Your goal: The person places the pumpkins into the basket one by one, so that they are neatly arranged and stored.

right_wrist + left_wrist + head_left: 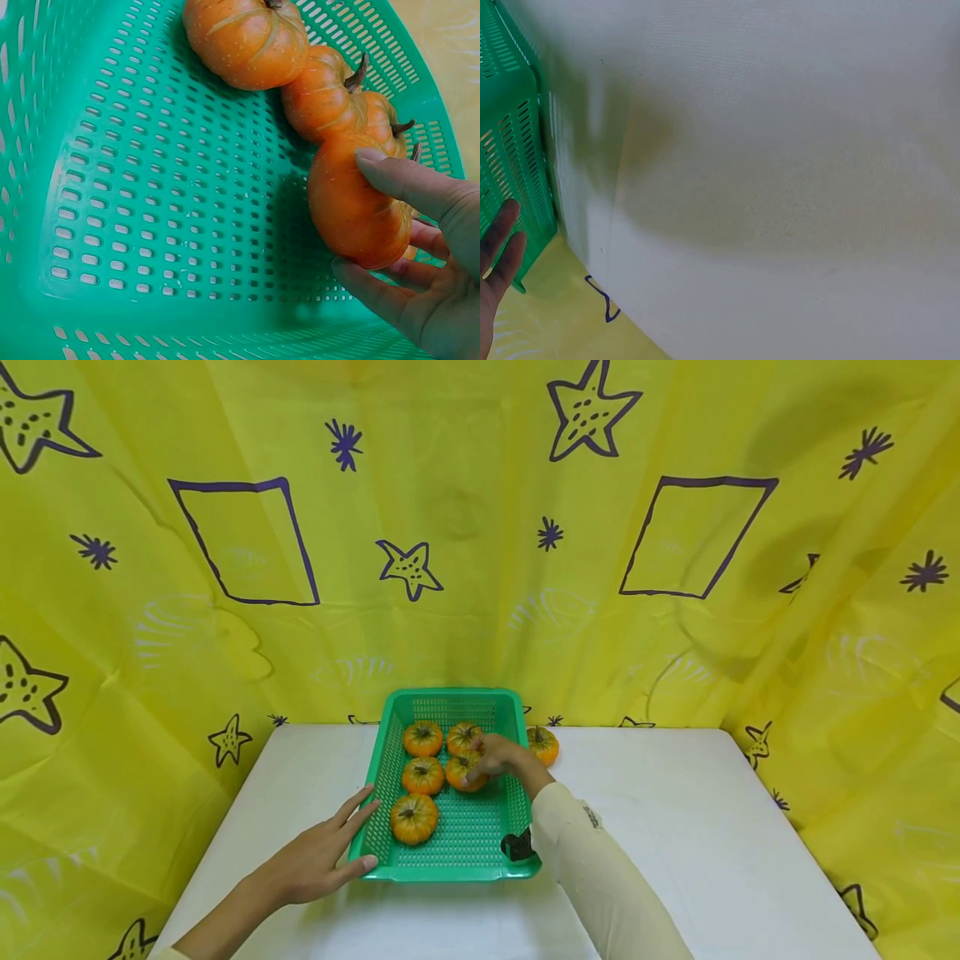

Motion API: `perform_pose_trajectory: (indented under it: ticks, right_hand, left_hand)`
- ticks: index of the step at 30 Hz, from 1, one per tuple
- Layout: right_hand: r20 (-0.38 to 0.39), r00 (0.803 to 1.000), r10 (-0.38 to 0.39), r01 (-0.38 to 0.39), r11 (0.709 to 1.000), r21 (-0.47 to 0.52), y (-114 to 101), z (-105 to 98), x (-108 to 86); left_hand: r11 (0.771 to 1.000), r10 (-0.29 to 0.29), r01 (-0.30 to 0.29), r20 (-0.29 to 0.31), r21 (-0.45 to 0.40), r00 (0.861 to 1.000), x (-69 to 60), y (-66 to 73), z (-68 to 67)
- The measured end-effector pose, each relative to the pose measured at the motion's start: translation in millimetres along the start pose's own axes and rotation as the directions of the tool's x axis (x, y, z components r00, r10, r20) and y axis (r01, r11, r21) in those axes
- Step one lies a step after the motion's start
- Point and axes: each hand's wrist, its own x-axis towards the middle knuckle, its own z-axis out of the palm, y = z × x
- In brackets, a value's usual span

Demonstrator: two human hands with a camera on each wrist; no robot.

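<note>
A green perforated plastic basket (468,839) holds several small orange pumpkins. My right hand (497,754) reaches over its right side and grips one pumpkin (352,202), thumb on top and fingers around the lower side. In the right wrist view this pumpkin touches its neighbours in the row. At the basket's left wall, my left hand (315,857) has its fingers spread and fairly straight, with fingertips against or close to the rim. Nearest to it inside the basket is the front-left pumpkin (414,818).
Another pumpkin (542,745) sits on the white table (660,810), just outside the basket's right wall. A small black object (517,846) shows at the basket's front right corner, beside my sleeve. Yellow patterned curtain (465,635) encloses the back and both sides.
</note>
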Motion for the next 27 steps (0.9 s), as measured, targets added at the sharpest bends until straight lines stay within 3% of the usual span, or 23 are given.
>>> perform_pose_trajectory:
  ticks: [11,27]
  right_hand:
    - [-0.010,1.000,0.019,-0.020,0.998,-0.052,1.3,1.5,-1.0]
    - [-0.018,0.997,0.075,-0.076,0.996,-0.045,-3.0,2.8,-2.5]
  left_hand:
    - [1.000,0.003,-0.003,0.007,-0.005,1.000,1.9,-0.1,0.7]
    - [1.000,-0.008,0.008,0.002,-0.011,1.000,0.5,0.1,0.9]
